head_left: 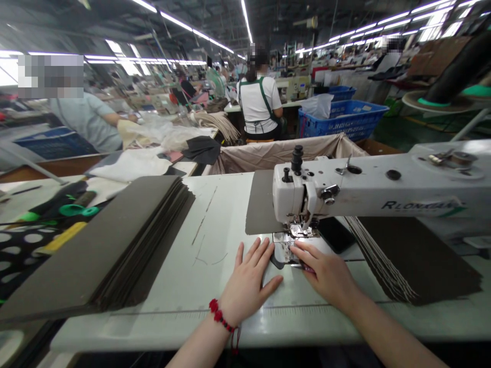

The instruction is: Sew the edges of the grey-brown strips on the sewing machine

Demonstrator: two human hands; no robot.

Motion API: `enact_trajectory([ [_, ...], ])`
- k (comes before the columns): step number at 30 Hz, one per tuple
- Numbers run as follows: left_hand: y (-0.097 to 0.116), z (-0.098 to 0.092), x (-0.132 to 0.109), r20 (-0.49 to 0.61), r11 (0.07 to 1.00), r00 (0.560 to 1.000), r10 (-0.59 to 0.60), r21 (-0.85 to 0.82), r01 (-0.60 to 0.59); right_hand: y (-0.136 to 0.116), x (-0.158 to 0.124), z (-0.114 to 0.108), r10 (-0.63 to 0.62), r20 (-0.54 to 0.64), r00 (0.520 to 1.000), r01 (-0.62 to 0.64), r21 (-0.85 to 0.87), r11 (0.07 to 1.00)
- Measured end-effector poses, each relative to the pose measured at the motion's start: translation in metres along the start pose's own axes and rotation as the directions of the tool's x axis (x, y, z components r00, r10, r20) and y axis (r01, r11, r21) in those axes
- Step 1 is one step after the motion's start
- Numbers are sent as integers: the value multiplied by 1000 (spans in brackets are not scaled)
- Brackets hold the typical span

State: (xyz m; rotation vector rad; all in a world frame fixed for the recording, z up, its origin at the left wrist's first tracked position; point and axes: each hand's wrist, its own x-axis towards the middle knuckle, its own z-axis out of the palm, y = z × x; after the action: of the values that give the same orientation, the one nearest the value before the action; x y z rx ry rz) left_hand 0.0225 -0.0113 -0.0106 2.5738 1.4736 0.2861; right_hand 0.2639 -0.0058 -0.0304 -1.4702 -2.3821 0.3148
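My left hand [251, 273] lies flat on the pale sewing table [184, 286], fingers spread, its fingertips just left of the needle plate [282, 250]. My right hand [326, 273] rests at the plate's right side with its index finger reaching onto the metal. Its other fingers are curled, and a small dark, pinkish bit shows under them, too hidden to name. Directly beyond both hands is the presser foot [303, 230] of a white sewing machine [364, 189]. A dark grey-green panel [263, 204] lies flat behind and left of the foot.
A thick stack of dark panels [115, 230] stands at the left. More panels with pale corded edges [418, 260] lie right, beside a black phone-like slab [337, 235]. Beyond the table are a fabric-lined bin [249, 158], blue crates [341, 117] and a seated person [259, 102].
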Motion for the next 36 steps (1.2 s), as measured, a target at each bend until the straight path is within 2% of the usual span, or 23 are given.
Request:
enact_trajectory([
  [11,2,-3,3,-39,1000,999,15,-8,-15,-4,0,-6,1,-41,999,0,6,1000],
  [14,-7,-2,21,-44,1000,999,31,0,-31,-6,0,-8,0,-57,998,0,12,1000],
  [20,-22,13,74,-72,999,997,32,9,-31,-6,-1,-9,-13,-92,996,17,46,999],
  [24,-16,12,81,-108,1000,994,-4,28,7,-6,-2,-11,-22,-106,994,29,64,998],
  [27,-11,1,68,-166,993,981,-104,45,113,-7,-3,-13,-23,-109,994,29,62,998],
  [30,-8,-8,44,-214,976,958,-191,64,209,-7,-3,-14,-16,-102,995,22,60,998],
  [33,-5,-3,5,-226,965,950,-216,96,243,-8,-2,-16,1,-92,996,4,58,998],
  [36,-6,9,-51,-219,950,943,-250,131,282,-10,-5,-23,21,-73,997,-16,62,998],
])
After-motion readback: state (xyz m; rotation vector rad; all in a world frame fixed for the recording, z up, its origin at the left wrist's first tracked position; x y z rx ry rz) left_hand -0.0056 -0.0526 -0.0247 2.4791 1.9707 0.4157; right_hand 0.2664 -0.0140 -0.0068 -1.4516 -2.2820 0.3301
